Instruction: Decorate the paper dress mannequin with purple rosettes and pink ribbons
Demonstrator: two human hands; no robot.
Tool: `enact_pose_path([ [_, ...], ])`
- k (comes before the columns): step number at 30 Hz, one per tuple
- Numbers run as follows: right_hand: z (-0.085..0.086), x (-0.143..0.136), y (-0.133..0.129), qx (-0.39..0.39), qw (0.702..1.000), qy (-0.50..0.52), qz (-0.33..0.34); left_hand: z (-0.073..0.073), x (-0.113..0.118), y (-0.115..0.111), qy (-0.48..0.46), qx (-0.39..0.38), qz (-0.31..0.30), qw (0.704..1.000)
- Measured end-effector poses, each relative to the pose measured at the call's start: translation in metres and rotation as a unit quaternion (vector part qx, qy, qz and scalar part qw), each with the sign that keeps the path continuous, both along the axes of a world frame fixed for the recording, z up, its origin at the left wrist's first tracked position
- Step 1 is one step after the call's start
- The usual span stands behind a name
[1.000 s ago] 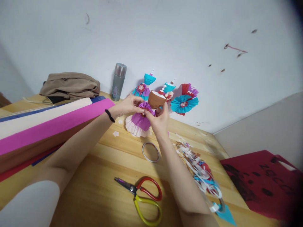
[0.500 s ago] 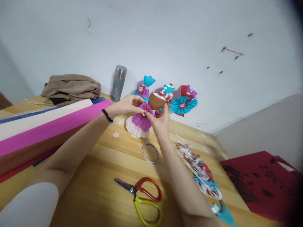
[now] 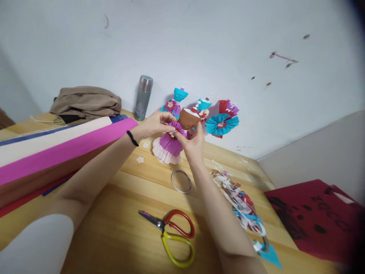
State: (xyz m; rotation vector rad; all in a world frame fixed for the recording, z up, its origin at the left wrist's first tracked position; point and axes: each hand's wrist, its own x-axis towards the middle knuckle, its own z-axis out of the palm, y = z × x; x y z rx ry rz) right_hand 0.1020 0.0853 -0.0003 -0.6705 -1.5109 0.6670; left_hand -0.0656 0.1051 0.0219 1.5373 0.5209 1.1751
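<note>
A paper dress figure with a brown top (image 3: 189,119), a purple skirt (image 3: 172,144) and a pale pink ruffled hem (image 3: 165,154) stands on the table between my hands. At its waist sits a pleated purple rosette (image 3: 177,125) with a small pale flower at the centre. My left hand (image 3: 154,125) pinches the rosette from the left, finger and thumb near its middle. My right hand (image 3: 195,144) has its thumb on the rosette's lower right, while its fingers curl behind the figure's waist. Small paper flowers (image 3: 140,160) lie to the left of the hem.
Finished paper figures (image 3: 222,125) stand behind, near the wall. Scissors (image 3: 155,220) and a grey ring (image 3: 172,183) lie in front. Paper sheets (image 3: 94,140), brown cloth (image 3: 88,101) and a flask (image 3: 143,99) are left. Paper scraps (image 3: 239,199) and a red bag (image 3: 310,224) are right.
The view has shifted slightly. My left fingertips have moved a little over the rosette's centre; both hands keep their hold on the figure and rosette.
</note>
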Motion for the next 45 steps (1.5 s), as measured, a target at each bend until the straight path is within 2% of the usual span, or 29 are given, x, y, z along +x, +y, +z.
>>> enact_pose_path([
  [8,0.001,0.0,0.0,-0.012,1.0,-0.002,-0.005,-0.004,0.005,0.0,0.003,0.019,0.025,1.0],
  [13,0.002,0.002,-0.001,-0.01,0.999,-0.031,-0.024,-0.007,0.005,0.002,-0.004,0.073,0.047,0.996],
  [18,0.002,0.002,-0.002,-0.012,0.999,-0.033,-0.016,-0.006,0.001,0.002,0.019,0.099,0.039,0.994],
  [25,0.005,-0.001,-0.002,-0.01,0.999,-0.021,-0.028,-0.01,0.01,0.0,-0.011,0.045,0.054,0.997],
  [28,0.005,-0.003,-0.002,-0.007,0.999,-0.023,-0.037,-0.011,0.011,0.001,-0.01,0.057,0.088,0.994],
  [32,0.005,-0.003,-0.002,0.0,0.998,-0.035,-0.045,-0.012,0.011,0.004,-0.005,0.072,0.1,0.992],
  [35,0.005,-0.001,-0.001,0.004,0.999,-0.033,-0.043,-0.011,0.009,0.004,-0.007,0.073,0.083,0.994],
  [40,0.003,0.001,0.0,-0.02,0.999,-0.018,-0.018,-0.006,0.002,0.001,-0.032,0.024,0.006,0.999],
  [45,0.004,0.001,0.0,-0.021,0.999,-0.028,-0.022,-0.006,0.003,0.0,0.003,-0.009,-0.001,1.0],
])
